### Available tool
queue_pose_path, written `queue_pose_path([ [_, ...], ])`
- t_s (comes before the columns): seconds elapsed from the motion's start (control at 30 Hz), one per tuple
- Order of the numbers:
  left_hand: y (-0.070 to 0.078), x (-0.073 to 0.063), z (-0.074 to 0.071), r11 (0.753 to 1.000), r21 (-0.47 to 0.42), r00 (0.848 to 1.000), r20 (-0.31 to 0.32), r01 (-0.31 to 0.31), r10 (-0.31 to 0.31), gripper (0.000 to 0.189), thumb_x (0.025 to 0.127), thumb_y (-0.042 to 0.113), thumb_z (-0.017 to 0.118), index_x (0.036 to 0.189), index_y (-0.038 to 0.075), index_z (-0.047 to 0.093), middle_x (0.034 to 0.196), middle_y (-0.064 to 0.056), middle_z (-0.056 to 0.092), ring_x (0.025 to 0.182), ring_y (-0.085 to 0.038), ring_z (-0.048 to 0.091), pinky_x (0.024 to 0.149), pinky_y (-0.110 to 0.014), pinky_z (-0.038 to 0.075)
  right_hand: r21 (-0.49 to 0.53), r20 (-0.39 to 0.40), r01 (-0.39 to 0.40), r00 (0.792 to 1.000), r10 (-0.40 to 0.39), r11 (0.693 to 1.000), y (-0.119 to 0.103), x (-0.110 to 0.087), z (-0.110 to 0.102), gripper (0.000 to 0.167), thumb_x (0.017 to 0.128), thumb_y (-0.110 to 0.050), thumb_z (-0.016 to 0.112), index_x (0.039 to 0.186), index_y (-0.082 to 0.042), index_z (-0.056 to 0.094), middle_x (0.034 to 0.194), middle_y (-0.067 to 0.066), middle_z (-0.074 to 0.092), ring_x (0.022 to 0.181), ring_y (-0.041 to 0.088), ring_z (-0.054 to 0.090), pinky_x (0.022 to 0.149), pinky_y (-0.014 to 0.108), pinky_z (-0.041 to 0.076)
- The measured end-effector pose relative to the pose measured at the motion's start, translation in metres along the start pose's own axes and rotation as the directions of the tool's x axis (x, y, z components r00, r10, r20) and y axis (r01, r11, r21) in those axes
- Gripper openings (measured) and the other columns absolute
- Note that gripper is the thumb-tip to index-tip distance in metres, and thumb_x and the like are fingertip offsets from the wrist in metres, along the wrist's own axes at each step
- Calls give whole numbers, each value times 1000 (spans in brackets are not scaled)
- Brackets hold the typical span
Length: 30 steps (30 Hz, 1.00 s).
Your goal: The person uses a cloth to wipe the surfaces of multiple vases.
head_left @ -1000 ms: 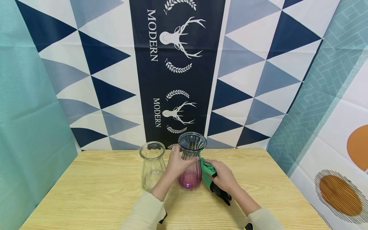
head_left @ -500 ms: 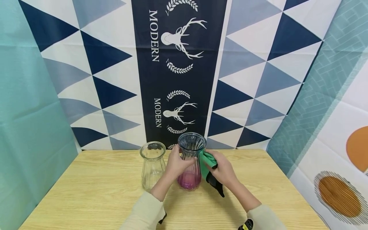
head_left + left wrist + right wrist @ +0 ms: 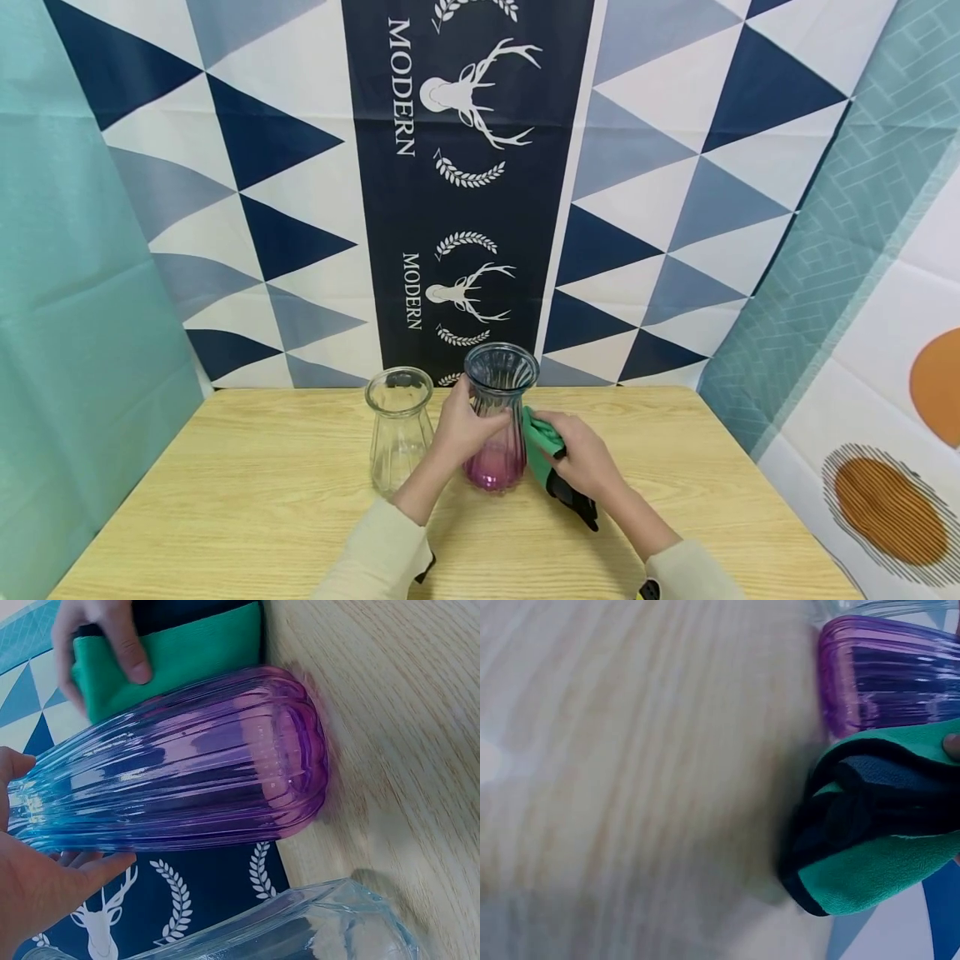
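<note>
A ribbed glass vase, blue at the flared rim and purple at the base, stands upright on the table. My left hand grips its neck from the left, thumb across the front. On the other side my right hand holds a folded green cloth with black edging against the vase wall. In the left wrist view the cloth lies along the vase's side, fingers pressing on it. The right wrist view shows the cloth's folds hanging beside the purple base.
A clear glass vase stands just left of the coloured one, partly behind my left forearm. The wooden table ends at a patterned backdrop close behind both vases. Teal curtains hang at the left.
My right hand goes up along the vase's side with the cloth, then comes back down to about where it was. The left hand and both vases stay in place.
</note>
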State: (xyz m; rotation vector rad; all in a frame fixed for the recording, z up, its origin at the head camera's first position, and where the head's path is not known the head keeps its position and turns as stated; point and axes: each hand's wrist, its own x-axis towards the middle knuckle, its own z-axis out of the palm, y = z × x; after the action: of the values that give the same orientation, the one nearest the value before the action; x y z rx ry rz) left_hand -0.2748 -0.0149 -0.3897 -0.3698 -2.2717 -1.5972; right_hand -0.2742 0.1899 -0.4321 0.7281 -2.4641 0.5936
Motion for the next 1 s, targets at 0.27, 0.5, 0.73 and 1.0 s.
queue_pose_path([
  [0.27, 1, 0, 1, 1000, 3, 1000, 11, 19, -20, 63, 70, 16, 73, 126, 6, 46, 120, -14, 60, 116, -29, 55, 100, -45, 44, -24, 46, -18, 999, 19, 1000, 4, -5, 5, 57, 72, -2, 77, 124, -13, 58, 108, 8, 66, 91, 23, 61, 76, 40, 53],
  [0.5, 0, -1, 1, 1000, -15, 1000, 15, 17, -17, 66, 71, 19, 75, 127, 5, 45, 123, -15, 58, 120, -29, 52, 102, -46, 42, 15, -44, 7, 999, -6, 1000, -1, 3, -5, 56, 73, -3, 77, 125, -12, 57, 112, 10, 64, 97, 27, 61, 78, 43, 54],
  [0.73, 1, -2, 2, 1000, 15, 1000, -24, -18, 18, 73, 71, 26, 80, 130, 2, 44, 122, -18, 49, 116, -32, 50, 99, -48, 43, 49, -170, 26, 985, -17, 998, -14, 17, -17, 50, 77, -8, 75, 124, -10, 57, 112, 13, 63, 100, 30, 61, 81, 46, 54],
  [1.0, 0, -2, 3, 998, 51, 998, -47, -27, 29, 69, 70, 25, 79, 127, 1, 47, 116, -17, 51, 110, -29, 52, 94, -46, 46, 58, -171, 19, 985, -9, 998, -18, 19, -18, 48, 78, -8, 74, 123, -10, 57, 112, 13, 63, 101, 30, 60, 83, 46, 53],
])
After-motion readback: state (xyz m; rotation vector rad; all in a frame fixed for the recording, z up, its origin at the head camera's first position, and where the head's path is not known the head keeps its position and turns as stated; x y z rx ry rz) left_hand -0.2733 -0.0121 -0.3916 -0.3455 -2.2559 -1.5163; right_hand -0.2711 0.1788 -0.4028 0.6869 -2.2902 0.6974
